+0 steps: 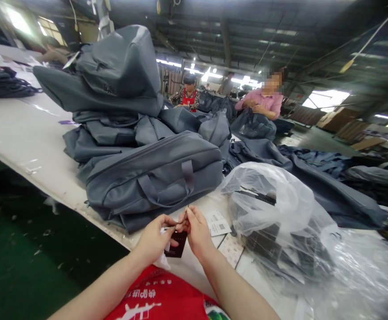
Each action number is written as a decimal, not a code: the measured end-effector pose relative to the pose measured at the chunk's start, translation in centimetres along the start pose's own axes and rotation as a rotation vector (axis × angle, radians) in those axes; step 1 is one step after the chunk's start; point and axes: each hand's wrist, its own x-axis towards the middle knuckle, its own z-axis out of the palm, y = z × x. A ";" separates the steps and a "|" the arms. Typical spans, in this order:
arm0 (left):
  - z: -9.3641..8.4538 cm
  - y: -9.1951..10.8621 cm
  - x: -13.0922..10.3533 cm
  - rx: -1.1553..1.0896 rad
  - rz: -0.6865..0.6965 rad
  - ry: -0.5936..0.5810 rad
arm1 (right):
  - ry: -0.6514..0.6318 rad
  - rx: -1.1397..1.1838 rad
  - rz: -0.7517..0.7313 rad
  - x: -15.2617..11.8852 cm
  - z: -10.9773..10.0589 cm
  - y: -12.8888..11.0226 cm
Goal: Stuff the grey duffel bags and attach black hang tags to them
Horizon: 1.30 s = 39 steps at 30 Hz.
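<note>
My left hand [155, 238] and my right hand [194, 226] meet near the table's front edge, fingertips pinched on a thin dark cord. From my left hand hangs a dark hang tag [177, 246], partly covered by its fingers, with a crumpled white piece [163, 261] beside it. A white printed label [218, 223] lies on the table just right of my right hand. Behind both hands rests a grey-blue bag [160, 173] with two handles.
More grey-blue bags [123, 66] are piled high at the back left on the white table [23, 129]. Clear plastic bags [280, 209] with dark items inside lie at the right. Two people [189, 95] [270, 101] stand across the table among more bags.
</note>
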 end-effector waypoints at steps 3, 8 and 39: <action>-0.4 -0.3 -0.7 0.070 -0.020 -0.088 | 0.025 0.036 0.021 -0.1 0.2 0.2; -2.0 -0.3 -1.2 0.190 -0.014 -0.162 | 0.017 0.063 0.042 -0.6 0.3 0.7; -1.0 -2.2 -1.0 -0.238 -0.025 0.067 | 0.111 0.141 0.151 -0.7 1.5 1.9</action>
